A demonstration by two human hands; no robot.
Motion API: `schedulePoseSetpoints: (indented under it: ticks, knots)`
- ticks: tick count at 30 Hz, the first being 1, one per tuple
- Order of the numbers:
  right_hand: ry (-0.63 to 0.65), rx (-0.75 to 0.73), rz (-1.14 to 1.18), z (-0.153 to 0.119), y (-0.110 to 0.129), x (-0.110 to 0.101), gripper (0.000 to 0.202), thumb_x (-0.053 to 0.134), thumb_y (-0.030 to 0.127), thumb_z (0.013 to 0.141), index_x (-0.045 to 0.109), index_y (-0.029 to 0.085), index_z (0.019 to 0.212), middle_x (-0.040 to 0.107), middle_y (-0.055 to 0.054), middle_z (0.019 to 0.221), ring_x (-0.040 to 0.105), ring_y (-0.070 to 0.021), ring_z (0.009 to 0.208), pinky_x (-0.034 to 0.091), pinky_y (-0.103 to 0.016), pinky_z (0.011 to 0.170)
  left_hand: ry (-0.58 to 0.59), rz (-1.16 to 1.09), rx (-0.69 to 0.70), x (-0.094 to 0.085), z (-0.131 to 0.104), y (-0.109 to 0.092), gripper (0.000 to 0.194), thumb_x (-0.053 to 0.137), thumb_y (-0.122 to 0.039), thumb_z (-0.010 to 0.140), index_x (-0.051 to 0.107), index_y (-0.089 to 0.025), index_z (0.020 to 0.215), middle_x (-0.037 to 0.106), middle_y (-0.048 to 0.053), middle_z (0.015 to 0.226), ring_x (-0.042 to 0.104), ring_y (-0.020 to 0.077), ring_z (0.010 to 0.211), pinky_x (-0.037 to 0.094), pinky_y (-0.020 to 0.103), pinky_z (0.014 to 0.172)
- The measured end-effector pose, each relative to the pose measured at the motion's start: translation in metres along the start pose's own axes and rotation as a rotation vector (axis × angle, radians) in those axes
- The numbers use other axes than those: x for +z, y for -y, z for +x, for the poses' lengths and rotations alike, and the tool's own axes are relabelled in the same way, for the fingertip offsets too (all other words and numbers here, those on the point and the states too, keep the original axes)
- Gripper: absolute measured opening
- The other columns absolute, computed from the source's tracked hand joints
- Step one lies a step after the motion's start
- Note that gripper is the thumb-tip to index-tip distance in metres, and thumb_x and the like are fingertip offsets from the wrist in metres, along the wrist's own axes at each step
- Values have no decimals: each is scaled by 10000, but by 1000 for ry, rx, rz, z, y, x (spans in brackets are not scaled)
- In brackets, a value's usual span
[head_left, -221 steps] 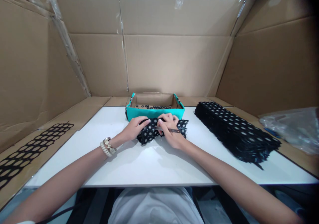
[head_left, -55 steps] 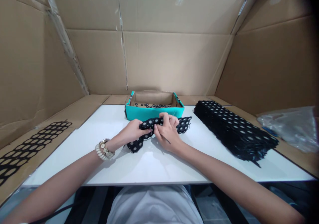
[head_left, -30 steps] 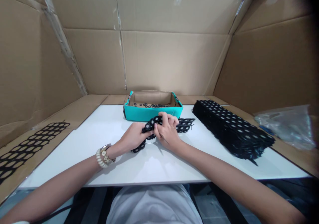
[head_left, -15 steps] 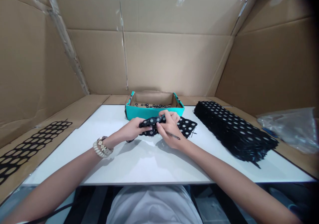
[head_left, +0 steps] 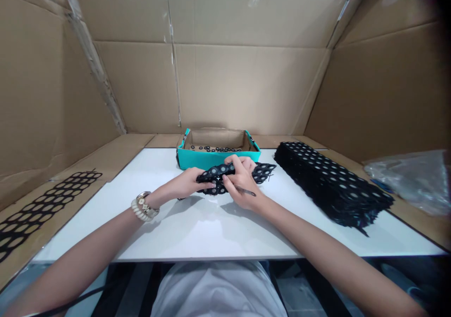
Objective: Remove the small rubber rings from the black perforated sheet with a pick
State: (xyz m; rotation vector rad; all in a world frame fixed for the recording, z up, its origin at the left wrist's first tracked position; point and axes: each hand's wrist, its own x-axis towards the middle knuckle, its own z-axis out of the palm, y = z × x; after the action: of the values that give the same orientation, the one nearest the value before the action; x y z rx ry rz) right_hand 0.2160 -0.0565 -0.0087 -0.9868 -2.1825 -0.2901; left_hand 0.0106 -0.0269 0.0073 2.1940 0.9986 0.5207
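A black sheet with rows of round pale spots (head_left: 222, 170) is held bent above the white table, in front of the teal box. My left hand (head_left: 188, 183) grips its left end, thumb on the near side and fingers behind. My right hand (head_left: 243, 178) is closed at the middle of the sheet, pinching it between thumb and fingers. A thin dark tool like tweezers (head_left: 246, 191) sticks out from under the right palm; its tip is hidden. The right end of the sheet hangs free past my right hand.
The open teal box (head_left: 218, 159) holds several black rings. A tall stack of spotted black sheets (head_left: 327, 181) lies on the right, beside a clear plastic bag (head_left: 412, 178). At left, a black sheet with open holes (head_left: 49, 209) rests on cardboard. Cardboard walls (head_left: 246, 82) surround the table (head_left: 197, 237).
The free right end of the spotted sheet has tilted and risen slightly, showing less of its face. Both hands keep their grip, nearly in the same place.
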Motion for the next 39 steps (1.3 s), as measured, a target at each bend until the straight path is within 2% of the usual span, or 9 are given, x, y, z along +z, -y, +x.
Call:
schedulePoseSetpoints:
  ticks: [4,9,15,25,29,32,36,39]
  knots:
    - [6,10,5,0,1,1,475,369,229,934,523,121,498,404,-83,1139,360,-258,1021,262,-426,815,32,11,-26,0,0,1,386,709,-494,670,653,-128,780,645,5,740,543,168,698,380,225,610]
    - [33,23,-15,-1,1,2,466,369,229,933,549,128,515,413,-85,1150,366,-264,1020,269,-426,810,44,-30,-16,0,3,5,411,598,-526,772,653,-123,831,657,29,783,555,176,714,402,239,636]
    - [3,18,-10,0,2,1,454,373,223,927,565,134,525,417,-79,1149,373,-260,1019,269,-430,818,58,-105,8,-1,3,6,360,626,-483,765,630,-124,799,634,22,769,540,162,708,404,243,654]
    - [-23,13,8,0,7,-1,457,363,222,921,540,132,509,420,-85,1137,367,-259,1022,277,-431,826,123,-314,-48,-1,3,6,338,651,-446,755,642,-132,877,673,41,874,585,188,806,442,274,742]
    - [13,19,-9,1,7,-3,457,367,216,920,576,141,520,430,-87,1132,360,-259,1006,282,-433,828,128,-241,-78,-3,1,0,347,642,-459,755,645,-126,852,664,28,820,562,167,739,422,256,679]
    - [42,28,-26,1,7,-2,476,376,221,925,578,144,501,444,-83,1141,359,-266,1019,279,-436,826,154,-137,-84,-4,-1,-2,418,712,-477,673,663,-133,905,673,34,868,568,190,780,419,264,683]
    - [82,26,-16,2,5,1,472,399,237,932,598,155,512,475,-74,1157,366,-263,1055,272,-451,870,131,-92,-85,-1,0,3,467,737,-489,632,675,-140,935,683,42,910,582,212,823,425,275,700]
    - [107,34,31,3,0,2,471,391,270,949,603,166,541,504,-53,1164,373,-253,1104,233,-470,947,107,-79,-144,-1,1,9,492,743,-503,620,680,-131,935,691,55,924,593,220,820,432,281,691]
